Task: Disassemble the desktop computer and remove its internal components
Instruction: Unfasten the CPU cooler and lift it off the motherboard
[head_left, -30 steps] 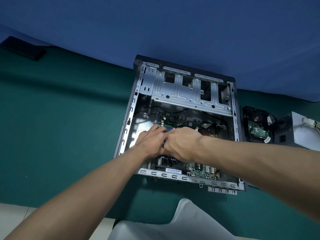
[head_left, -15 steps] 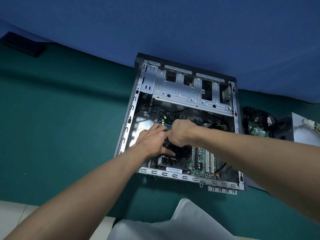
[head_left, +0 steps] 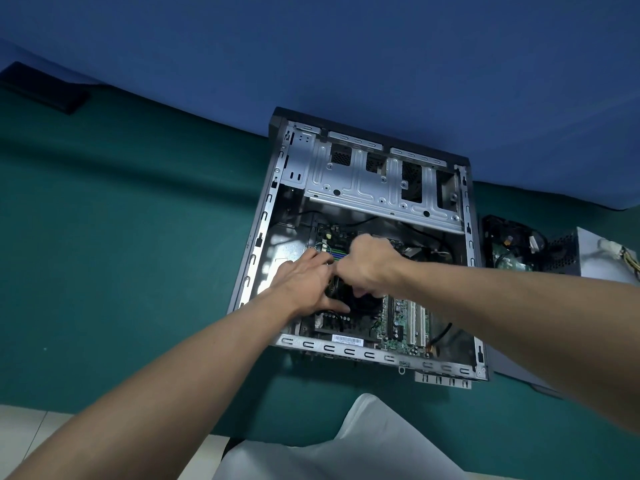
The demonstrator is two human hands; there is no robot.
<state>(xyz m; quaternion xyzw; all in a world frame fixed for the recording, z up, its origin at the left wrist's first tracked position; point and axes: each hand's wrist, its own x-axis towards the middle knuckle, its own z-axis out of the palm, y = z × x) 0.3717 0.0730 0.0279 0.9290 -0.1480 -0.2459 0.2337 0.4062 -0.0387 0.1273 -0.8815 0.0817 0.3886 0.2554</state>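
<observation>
We log the case (head_left: 367, 356) on the bench (head_left: 138, 237), motherboard (head_left: 401, 320) inside it, drive cage (head_left: 360, 188) at its far end (power supply (head_left: 602, 265) right of the case).

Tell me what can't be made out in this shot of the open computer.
Head view only:
- Whether the right hand holds anything: hidden by its own curled fingers.
- Black part under the left hand: mostly covered, too dark to identify.
- Barcode label: too small to read.
- Grey box at right: cut by the frame edge and forearm.
</observation>
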